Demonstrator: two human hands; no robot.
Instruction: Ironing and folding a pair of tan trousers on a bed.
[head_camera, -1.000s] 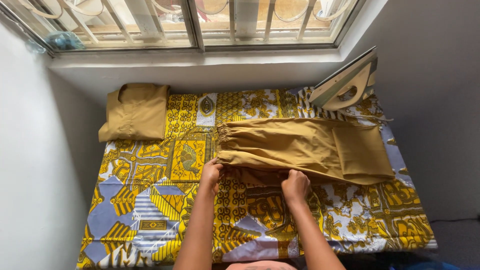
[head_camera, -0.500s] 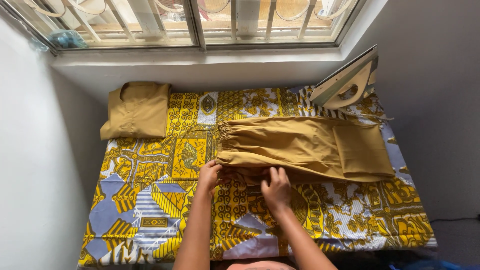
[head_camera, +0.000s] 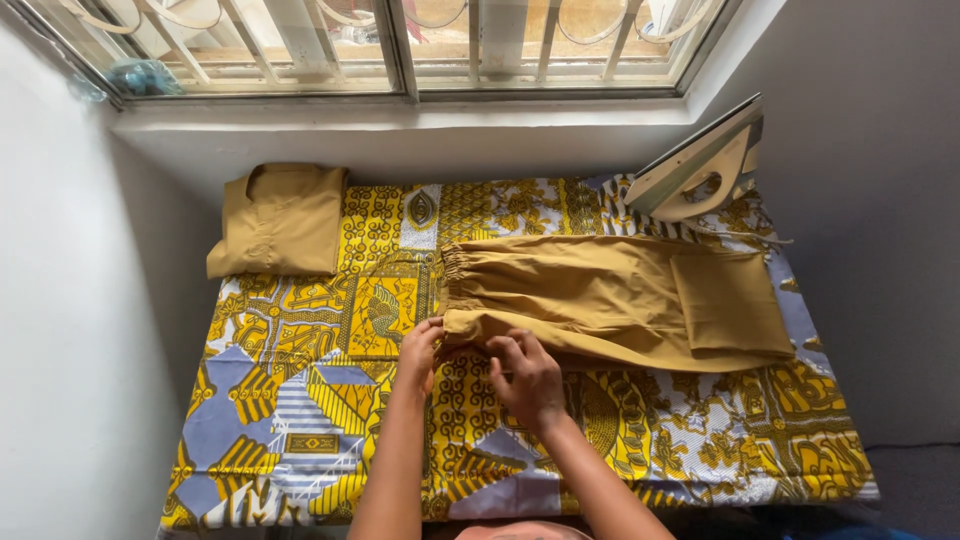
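Lying across the middle of a worktop (head_camera: 300, 440) covered with a yellow, white and lilac patterned cloth, a pair of mustard-brown folded trousers (head_camera: 600, 295) is seen with its gathered waistband towards the left and one leg end doubled back on the right. The left hand (head_camera: 420, 350) is placed at the near corner of the waistband, its fingers curled narrowly onto the hem, pinching or pressing it; a full grip cannot be confirmed. The right hand (head_camera: 530, 375) is set just beside it on the near edge of the trousers, fingers bent and slightly spread over the fabric, touching it without clearly closing on it. A folded mustard-brown shirt (head_camera: 280, 220) is laid at the far left corner, well apart from the hands. A cream and grey electric iron (head_camera: 700, 165) is stood on its heel at the far right corner, near the doubled-back leg, with its cord trailing over the cloth. Should the trousers be pulled or swung towards that corner, the iron could be knocked over or its cord snagged; a loose hold at the near edge could also let the fold slip and creases be set
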